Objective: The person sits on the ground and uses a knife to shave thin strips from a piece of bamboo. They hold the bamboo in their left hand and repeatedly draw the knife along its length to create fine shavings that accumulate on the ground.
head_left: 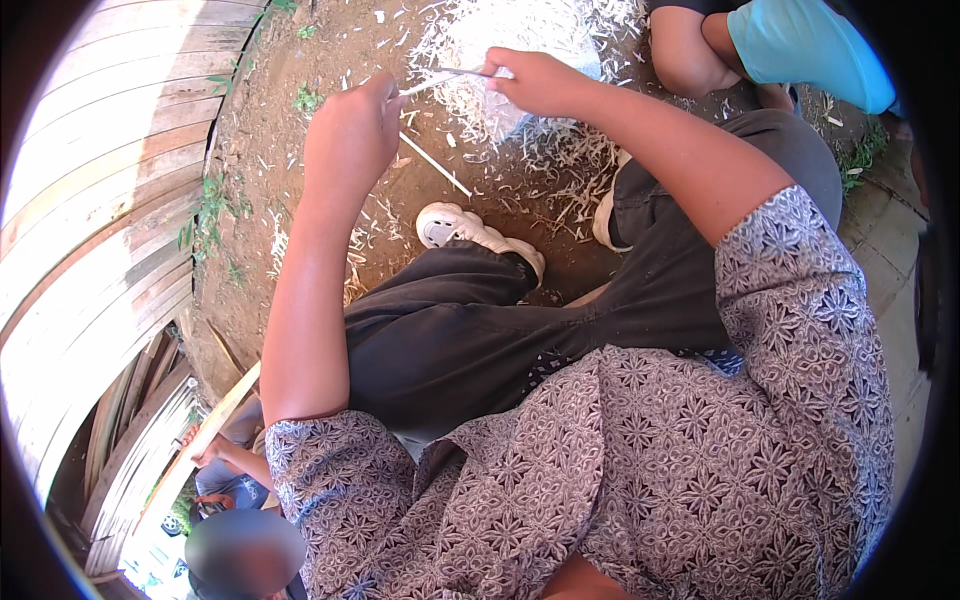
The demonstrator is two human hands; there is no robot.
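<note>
My left hand [352,135] is closed round a thin pale strip [422,87], like split bamboo or wood, whose end points toward my right hand. My right hand [540,84] grips a narrow grey blade [460,71], seemingly a knife, its handle hidden in my fingers. The blade lies just above the strip; whether they touch I cannot tell. A second pale length of stick [436,164] slants down from beside my left hand, and its far end is hidden. Beneath both hands, curled pale shavings [455,110] cover a whitish plastic sheet or sack [545,30] and the soil.
My shoes [465,228] stand on brown earth among the shavings. A slatted wooden wall [120,150] runs along the left. A person in a light-blue garment [810,50] crouches at the upper right. Another person's hand [208,448] holds a long plank [205,440] at the lower left.
</note>
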